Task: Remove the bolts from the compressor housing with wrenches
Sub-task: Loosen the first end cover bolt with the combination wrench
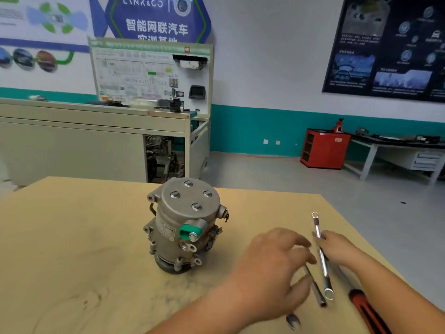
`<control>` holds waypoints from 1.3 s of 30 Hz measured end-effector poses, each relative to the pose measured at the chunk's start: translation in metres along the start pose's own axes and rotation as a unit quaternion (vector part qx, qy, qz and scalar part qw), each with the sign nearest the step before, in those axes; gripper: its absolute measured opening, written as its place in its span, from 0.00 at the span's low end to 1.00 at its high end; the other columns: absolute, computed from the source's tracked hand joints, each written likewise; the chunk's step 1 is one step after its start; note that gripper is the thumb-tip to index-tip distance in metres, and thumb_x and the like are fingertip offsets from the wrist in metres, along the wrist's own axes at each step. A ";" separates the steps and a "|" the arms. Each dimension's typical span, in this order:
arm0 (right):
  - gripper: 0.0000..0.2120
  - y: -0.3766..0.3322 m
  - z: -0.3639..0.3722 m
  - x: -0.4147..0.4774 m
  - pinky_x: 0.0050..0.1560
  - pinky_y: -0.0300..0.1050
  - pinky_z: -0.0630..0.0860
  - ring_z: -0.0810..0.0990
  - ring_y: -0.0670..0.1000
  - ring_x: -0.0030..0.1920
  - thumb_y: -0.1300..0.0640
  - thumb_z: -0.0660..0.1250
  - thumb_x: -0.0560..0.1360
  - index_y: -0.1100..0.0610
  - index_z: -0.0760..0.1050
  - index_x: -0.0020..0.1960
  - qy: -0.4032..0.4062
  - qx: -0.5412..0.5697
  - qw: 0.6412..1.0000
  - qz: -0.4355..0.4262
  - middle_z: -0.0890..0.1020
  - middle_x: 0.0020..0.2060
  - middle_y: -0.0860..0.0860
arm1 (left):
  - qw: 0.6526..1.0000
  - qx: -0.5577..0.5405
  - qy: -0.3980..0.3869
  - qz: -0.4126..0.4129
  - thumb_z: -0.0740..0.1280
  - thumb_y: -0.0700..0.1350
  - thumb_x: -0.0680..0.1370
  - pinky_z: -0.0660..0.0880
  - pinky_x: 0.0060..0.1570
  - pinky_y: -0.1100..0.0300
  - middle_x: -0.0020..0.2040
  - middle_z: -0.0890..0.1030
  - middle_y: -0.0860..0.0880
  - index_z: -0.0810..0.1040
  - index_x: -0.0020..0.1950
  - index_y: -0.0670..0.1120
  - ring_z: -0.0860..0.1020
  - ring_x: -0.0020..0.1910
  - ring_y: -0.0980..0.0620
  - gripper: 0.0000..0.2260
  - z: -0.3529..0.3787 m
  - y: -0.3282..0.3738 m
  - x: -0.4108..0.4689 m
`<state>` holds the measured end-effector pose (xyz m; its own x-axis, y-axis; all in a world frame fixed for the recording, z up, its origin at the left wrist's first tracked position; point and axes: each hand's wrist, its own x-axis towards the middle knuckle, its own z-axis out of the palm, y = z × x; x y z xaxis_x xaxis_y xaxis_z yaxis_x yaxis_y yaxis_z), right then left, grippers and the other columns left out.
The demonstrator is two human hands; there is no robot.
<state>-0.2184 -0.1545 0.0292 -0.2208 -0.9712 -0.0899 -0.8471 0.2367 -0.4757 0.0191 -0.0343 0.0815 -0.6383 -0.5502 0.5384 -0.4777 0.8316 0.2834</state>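
- Compressor housing (185,222): stands upright near the middle of the worktop (72,237), end cover facing up, well to the left of both my hands.
- Bolts (196,206): four heads show on the end cover, all seated; none is out yet.
- Ring wrench (323,261): lies to the right of the housing, one ring pointing away from me.
- Right hand (337,247): its fingers (323,236) touch the wrench shank; I cannot tell whether they are clamped round it or only resting against it.
- Left hand (272,268): hovers over the tools, fingers (296,239) apart and relaxed, holding nothing; a tube wrench (316,292) and an open-end wrench (292,320) lie partly beneath it.
- Screwdriver (366,309): red and black handle, under my right forearm.
- Step in hand, as I judge it: choosing a wrench, before any loosening.
- Next move calls for: a firm grip on the ring wrench, carrying it to the cover, seating a ring squarely on one bolt head, and steadying the housing with my left hand.
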 end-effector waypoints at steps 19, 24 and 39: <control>0.16 -0.203 0.017 -0.172 0.20 0.33 0.65 0.67 0.46 0.17 0.50 0.53 0.81 0.56 0.74 0.42 -0.139 0.256 0.941 -0.173 0.71 0.18 0.48 | 0.938 0.223 -0.089 -0.251 0.50 0.81 0.61 0.60 0.71 0.49 0.76 0.59 0.49 0.57 0.77 0.53 0.58 0.73 0.46 0.51 -0.117 -0.143 -0.044; 0.16 -0.209 0.019 -0.176 0.20 0.36 0.67 0.68 0.46 0.17 0.50 0.52 0.81 0.56 0.73 0.43 -0.154 0.202 0.954 -0.161 0.71 0.18 0.49 | 0.927 0.239 -0.054 -0.284 0.54 0.76 0.66 0.59 0.68 0.49 0.75 0.57 0.48 0.56 0.77 0.54 0.56 0.73 0.46 0.44 -0.111 -0.141 -0.054; 0.19 -0.212 0.002 -0.158 0.24 0.37 0.69 0.69 0.46 0.16 0.45 0.48 0.81 0.53 0.72 0.42 -0.199 0.027 0.964 -0.176 0.71 0.17 0.48 | 0.915 0.263 -0.022 -0.304 0.50 0.78 0.63 0.55 0.70 0.41 0.73 0.61 0.45 0.60 0.75 0.54 0.59 0.72 0.44 0.46 -0.102 -0.136 -0.048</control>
<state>-0.0031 -0.0516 0.1430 0.2872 -0.9277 -0.2385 -0.8075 -0.1006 -0.5812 0.1763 -0.1129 0.0977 -0.1761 -0.9108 0.3733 -0.9699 0.2254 0.0922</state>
